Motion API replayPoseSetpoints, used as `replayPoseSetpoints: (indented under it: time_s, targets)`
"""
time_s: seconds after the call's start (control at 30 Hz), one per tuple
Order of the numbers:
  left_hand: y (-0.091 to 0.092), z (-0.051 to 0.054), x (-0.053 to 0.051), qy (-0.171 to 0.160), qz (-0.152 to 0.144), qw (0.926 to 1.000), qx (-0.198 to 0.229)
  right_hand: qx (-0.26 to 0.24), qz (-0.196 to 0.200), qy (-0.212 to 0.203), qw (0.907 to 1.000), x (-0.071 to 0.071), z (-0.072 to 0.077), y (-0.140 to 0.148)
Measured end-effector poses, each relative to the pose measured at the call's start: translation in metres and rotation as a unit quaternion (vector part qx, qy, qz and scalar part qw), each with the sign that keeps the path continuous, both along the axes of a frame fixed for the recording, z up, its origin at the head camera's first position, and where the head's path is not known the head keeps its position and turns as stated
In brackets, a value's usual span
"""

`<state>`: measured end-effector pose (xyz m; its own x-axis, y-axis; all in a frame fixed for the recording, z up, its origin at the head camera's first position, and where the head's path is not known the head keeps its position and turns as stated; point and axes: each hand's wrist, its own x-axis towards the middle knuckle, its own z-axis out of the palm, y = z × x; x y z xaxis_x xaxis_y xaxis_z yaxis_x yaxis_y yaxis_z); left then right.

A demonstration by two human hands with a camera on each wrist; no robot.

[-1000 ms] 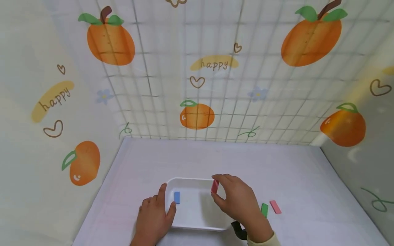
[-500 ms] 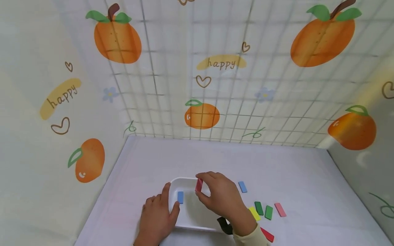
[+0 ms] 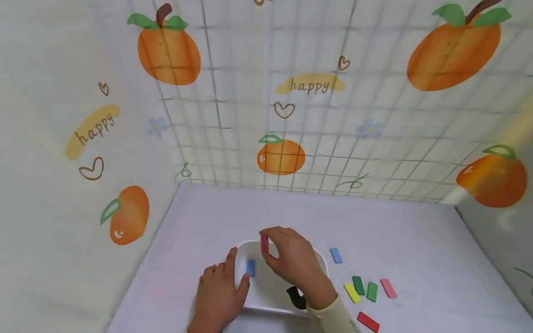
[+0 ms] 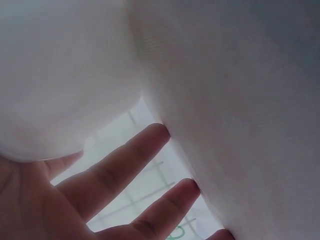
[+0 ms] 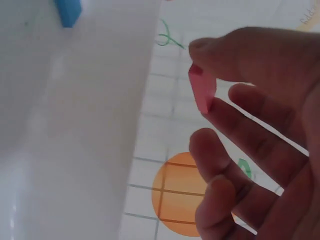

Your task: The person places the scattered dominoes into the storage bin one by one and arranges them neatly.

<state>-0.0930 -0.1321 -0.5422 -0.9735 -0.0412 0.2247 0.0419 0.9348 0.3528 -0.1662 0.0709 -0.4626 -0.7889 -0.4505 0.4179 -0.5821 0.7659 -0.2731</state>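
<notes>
My right hand [image 3: 293, 256] pinches a pinkish-red domino-like block [image 3: 264, 244] upright between thumb and fingertips, above the white tray [image 3: 266, 309]. In the right wrist view the same block [image 5: 202, 90] sits between the thumb and a finger, the other fingers loosely bent. A blue block [image 3: 251, 268] lies inside the tray near its left end. Against the tray's left side rests my left hand [image 3: 220, 291], index finger and thumb spread along the rim. The left wrist view shows this left hand [image 4: 115, 185] with fingers stretched beside the tray wall, fingertips at the table surface.
Right of the tray lie loose blocks: blue [image 3: 336, 255], yellow [image 3: 352, 293], dark green [image 3: 358, 285], green [image 3: 372, 292], pink [image 3: 388, 288] and red [image 3: 368, 322]. A black strap [image 3: 296, 298] is at my right wrist. A fruit-printed curtain [image 3: 233, 92] closes the back and sides.
The right hand has carried the pinkish-red block leftward over the tray, uncovering the loose blocks on the right. The left hand stays at the tray's left side. The head view has shifted slightly.
</notes>
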Motion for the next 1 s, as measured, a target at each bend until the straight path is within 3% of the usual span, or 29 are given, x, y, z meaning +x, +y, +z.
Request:
replayPoseSetpoints:
  time_s: [0.23, 0.47, 0.73, 1.0]
  targets:
    - [0.000, 0.003, 0.002, -0.005, 0.000, 1.0000, 0.003, 0.015, 0.012, -0.027, 0.9995, -0.002, -0.009, -0.005]
    - [0.001, 0.007, 0.003, 0.013, -0.005, 0.9999, 0.003, 0.028, 0.041, -0.073, 0.9961, -0.004, -0.012, -0.008]
    - [0.000, 0.004, 0.006, 0.034, -0.012, 0.9994, -0.004, 0.061, 0.049, -0.099, 0.9920, -0.004, -0.016, -0.009]
    - [0.000, 0.003, 0.007, 0.030, -0.009, 0.9995, 0.005, 0.104, 0.050, -0.110, 0.9871, -0.005, -0.020, -0.014]
